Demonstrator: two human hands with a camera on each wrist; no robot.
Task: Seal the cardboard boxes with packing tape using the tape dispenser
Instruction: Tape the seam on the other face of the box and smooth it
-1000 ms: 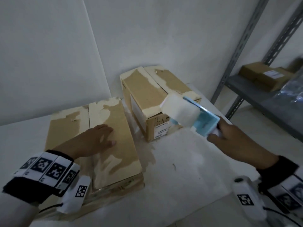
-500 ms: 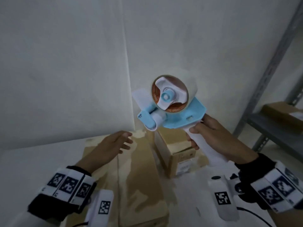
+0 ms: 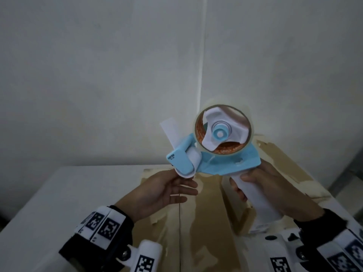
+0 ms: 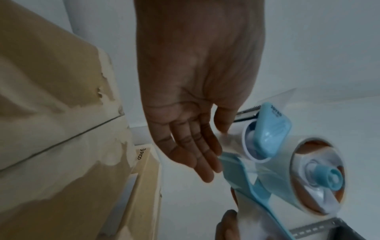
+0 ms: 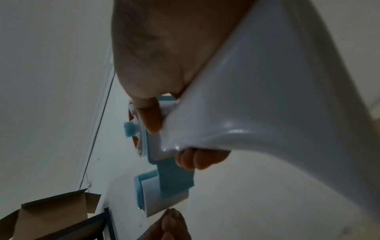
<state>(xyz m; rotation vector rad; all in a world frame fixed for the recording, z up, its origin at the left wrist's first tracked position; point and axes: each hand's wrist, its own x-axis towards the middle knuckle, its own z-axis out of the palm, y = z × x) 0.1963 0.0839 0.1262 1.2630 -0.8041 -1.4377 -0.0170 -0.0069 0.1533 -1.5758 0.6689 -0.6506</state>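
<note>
Nearest the person, the right hand [image 3: 275,195] is wrapped round the white handle of the tape dispenser [image 3: 214,148], thumb on one side and fingers curled tight on the other, as the right wrist view shows; it holds the tool up off the table, tilted with the roll uppermost, probably so that the tape end can be reached before any sealing starts. The left hand [image 3: 163,191] sits just below the dispenser's front roller, palm up, fingers straight and close together, thumb apart and at the clear tape near the roller; it grips nothing, and seems placed to find and pull the loose end; whether the thumb truly touches the tape cannot be told. The serrated blade [image 4: 248,109] stands just beyond that thumb, a hazard for the fingertips.

Beneath both hands lies the near cardboard box [image 3: 196,232], flaps shut, its centre seam bare of new tape, its paper face torn in patches; a second cardboard box [image 3: 294,169] stands just beside it on the right, farther back. Both rest on the white table [image 3: 78,193]; behind rises the pale wall [image 3: 117,75].
</note>
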